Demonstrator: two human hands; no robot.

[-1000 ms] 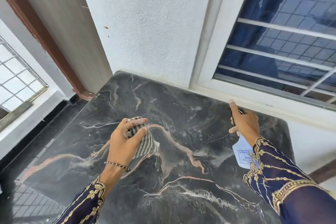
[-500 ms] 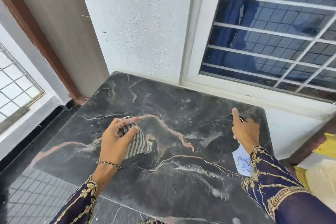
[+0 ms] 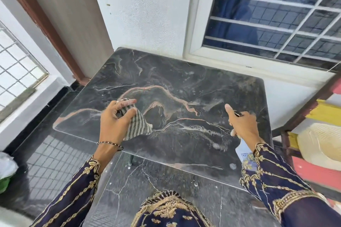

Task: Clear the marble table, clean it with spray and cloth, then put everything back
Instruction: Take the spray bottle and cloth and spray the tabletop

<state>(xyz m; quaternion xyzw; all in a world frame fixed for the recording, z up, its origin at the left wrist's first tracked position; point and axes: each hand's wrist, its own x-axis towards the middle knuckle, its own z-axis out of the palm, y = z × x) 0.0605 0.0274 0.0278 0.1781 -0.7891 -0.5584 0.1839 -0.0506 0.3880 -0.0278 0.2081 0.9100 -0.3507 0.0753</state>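
White textured wall and a barred window (image 3: 273,24) stand behind the dark marble tabletop (image 3: 184,83), which carries pale spray droplets and nothing else. Over its left half the left hand (image 3: 114,123) is clamped on a bunched striped cloth (image 3: 137,125), which hangs from the fingers. Well apart, over the right edge, the right hand (image 3: 243,125) is wrapped around a spray bottle (image 3: 244,151), index finger extended along its top, the bottle mostly hidden by wrist and sleeve.
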